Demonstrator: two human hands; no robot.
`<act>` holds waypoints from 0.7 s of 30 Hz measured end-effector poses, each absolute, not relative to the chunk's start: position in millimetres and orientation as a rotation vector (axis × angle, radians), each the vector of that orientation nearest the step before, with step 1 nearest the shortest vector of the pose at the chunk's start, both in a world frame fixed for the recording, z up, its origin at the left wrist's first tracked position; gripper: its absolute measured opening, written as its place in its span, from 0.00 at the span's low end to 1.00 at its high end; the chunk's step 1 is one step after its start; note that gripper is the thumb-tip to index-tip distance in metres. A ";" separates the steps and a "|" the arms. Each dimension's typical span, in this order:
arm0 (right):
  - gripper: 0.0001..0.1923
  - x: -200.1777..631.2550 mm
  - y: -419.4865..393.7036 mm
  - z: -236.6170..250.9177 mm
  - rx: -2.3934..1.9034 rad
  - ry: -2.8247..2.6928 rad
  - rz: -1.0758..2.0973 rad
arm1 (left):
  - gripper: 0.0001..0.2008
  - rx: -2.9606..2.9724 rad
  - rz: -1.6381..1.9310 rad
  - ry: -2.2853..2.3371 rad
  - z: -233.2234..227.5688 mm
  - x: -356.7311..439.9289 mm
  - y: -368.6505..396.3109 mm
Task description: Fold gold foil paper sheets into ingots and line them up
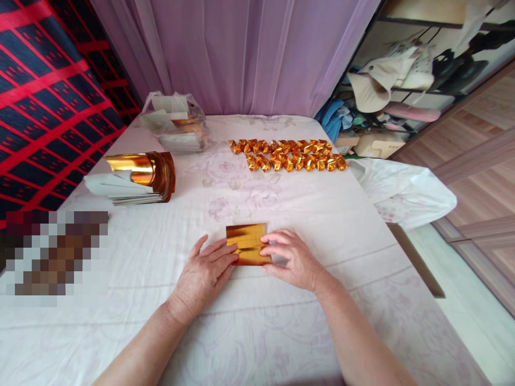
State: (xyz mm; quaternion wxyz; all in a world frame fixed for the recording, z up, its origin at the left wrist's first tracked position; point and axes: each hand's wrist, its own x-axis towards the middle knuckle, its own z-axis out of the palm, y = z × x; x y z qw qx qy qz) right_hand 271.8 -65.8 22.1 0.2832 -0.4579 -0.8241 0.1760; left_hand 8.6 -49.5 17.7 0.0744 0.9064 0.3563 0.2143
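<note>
A small rectangular sheet of gold foil paper (247, 236) lies on the table in front of me, with crease lines across it. My left hand (207, 271) rests flat, its fingertips over the sheet's lower left edge and its fingers stretched out. From the other side, my right hand (298, 260) touches the right edge with slightly curved, parted fingers; its thumb is by the lower right corner. Further back, folded gold paper pieces (287, 162) stand in two rows. To the left is a curled stack of gold foil sheets (142, 169) with pale backs.
A clear plastic bag (177, 120) with more paper sits at the table's back left. The floral tablecloth (257, 332) covers the table. Beyond the right edge are a white plastic bag (414, 187) and shelves holding a cap (372, 80). A purple curtain (241, 59) hangs behind.
</note>
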 end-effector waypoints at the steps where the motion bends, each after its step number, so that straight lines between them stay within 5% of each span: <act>1: 0.10 272.7 -65.9 21.8 -1.225 -2.208 0.477 | 0.13 2.711 0.640 1.081 17.9 9.1 -49.7; 12: 0.06 270.7 -61.5 14.8 -1.224 -2.142 0.414 | 0.11 2.652 0.617 1.118 15.0 8.9 -50.2; 18: 0.07 258.7 -61.1 10.6 -1.334 -2.049 0.314 | 0.26 2.688 0.673 1.136 15.2 11.1 -53.2; 21: 0.08 252.6 -61.6 9.8 -1.412 -2.028 0.242 | 0.25 2.766 0.645 1.136 20.6 14.8 -56.9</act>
